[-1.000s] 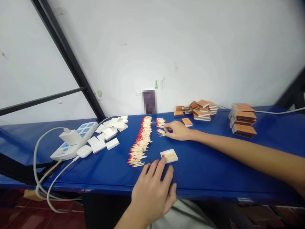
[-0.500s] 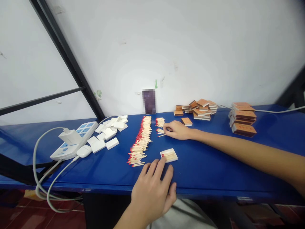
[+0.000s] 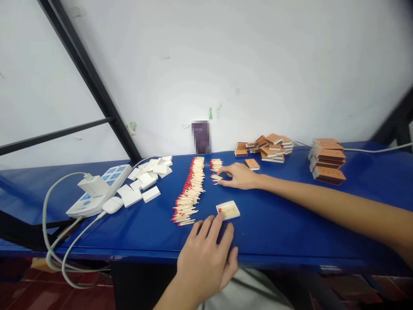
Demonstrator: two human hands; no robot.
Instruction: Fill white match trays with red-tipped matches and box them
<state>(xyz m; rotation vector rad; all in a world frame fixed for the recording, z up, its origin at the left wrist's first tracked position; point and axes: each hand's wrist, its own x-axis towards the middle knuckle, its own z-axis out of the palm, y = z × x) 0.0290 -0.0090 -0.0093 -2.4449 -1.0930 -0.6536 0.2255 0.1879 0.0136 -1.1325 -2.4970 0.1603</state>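
Matches point(image 3: 229, 211) in tray point(image 3: 234, 216); matchbox stack point(image 3: 328, 163) right.

Red-tipped matches point(image 3: 195, 183), blue table point(image 3: 277, 232)

Right arm point(image 3: 322, 199) bare, reaching in from the right edge, forearm long and slanting forward-left; wrist roughly straight; right hand point(image 3: 237, 175) low, thumb and index curved toward each other, a gap between the tips; left forearm point(image 3: 176, 295) up from the bottom edge; left hand point(image 3: 204, 256) palm down, fingers pointing forward, middle finger leading, thumb apart.
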